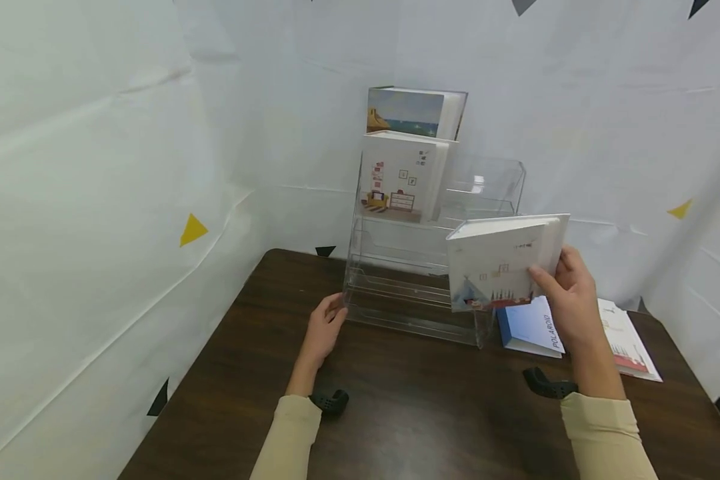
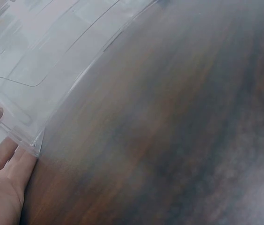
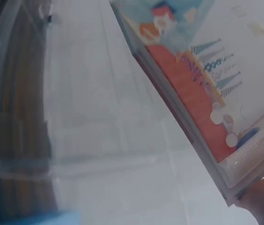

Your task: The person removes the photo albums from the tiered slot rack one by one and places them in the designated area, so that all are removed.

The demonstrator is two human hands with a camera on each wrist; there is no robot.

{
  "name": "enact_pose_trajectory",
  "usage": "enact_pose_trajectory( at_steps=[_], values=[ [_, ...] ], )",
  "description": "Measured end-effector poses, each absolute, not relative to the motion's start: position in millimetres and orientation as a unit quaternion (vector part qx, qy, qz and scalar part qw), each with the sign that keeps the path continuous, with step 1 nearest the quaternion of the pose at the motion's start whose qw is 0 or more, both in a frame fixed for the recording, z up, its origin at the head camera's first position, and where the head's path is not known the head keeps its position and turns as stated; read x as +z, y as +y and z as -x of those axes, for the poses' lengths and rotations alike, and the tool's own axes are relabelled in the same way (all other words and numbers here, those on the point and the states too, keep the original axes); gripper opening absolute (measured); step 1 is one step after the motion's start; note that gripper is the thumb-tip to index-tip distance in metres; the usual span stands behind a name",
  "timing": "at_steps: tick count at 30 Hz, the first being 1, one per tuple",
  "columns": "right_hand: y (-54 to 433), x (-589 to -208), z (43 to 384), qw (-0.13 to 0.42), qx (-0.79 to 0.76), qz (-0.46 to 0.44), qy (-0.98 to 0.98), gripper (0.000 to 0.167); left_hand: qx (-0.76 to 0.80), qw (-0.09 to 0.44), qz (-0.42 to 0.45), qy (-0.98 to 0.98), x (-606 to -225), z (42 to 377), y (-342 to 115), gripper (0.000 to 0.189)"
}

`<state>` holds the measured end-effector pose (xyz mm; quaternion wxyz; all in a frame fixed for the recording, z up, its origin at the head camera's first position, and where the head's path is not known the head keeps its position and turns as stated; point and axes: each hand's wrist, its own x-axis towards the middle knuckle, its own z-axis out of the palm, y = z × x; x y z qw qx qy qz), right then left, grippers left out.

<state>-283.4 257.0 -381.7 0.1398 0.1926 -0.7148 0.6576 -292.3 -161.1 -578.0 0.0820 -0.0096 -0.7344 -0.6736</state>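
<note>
My right hand holds a white photo album by its right edge, thumb across the front cover. The cover shows a blue tent and a red strip, also seen close up on the album in the right wrist view. The album is raised and tilted in front of the right side of a clear acrylic display rack. At the rack's lower left corner my left hand grips the edge. In the left wrist view, the thumb and fingers of the left hand lie on either side of the clear corner.
An album with a seaside picture stands on the rack's top tier, and one with a room picture below it. On the dark wooden table, a blue POLAROID album and another white album lie at right. White sheeting hangs behind.
</note>
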Motion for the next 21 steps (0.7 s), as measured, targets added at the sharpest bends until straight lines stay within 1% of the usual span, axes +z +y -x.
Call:
enact_pose_trajectory(
  at_steps=[3, 6, 9, 13, 16, 19, 21],
  values=[
    [280, -392, 273, 0.139, 0.656, -0.197, -0.716, 0.053, -0.675, 0.078, 0.011, -0.733, -579, 293, -159, 0.048],
    [310, -406, 261, 0.133, 0.643, -0.202, -0.727, 0.059, -0.677, 0.075, 0.01, -0.732, -579, 293, -155, 0.048],
    [343, -421, 247, 0.111, 0.641, -0.196, -0.734, 0.066, -0.678, 0.072, 0.011, -0.732, -578, 292, -153, 0.049],
    [383, -444, 234, 0.072, 0.659, -0.165, -0.73, 0.067, -0.68, 0.075, 0.011, -0.73, -578, 289, -156, 0.048],
    [408, -460, 228, 0.049, 0.651, -0.094, -0.752, 0.067, -0.68, 0.083, 0.006, -0.728, -578, 288, -161, 0.047],
    [431, -470, 224, 0.034, 0.573, 0.022, -0.819, 0.072, -0.681, 0.085, 0.007, -0.728, -578, 288, -165, 0.048],
    [449, -476, 221, 0.006, 0.52, 0.102, -0.848, 0.076, -0.681, 0.083, 0.009, -0.727, -579, 289, -165, 0.049]
  ],
)
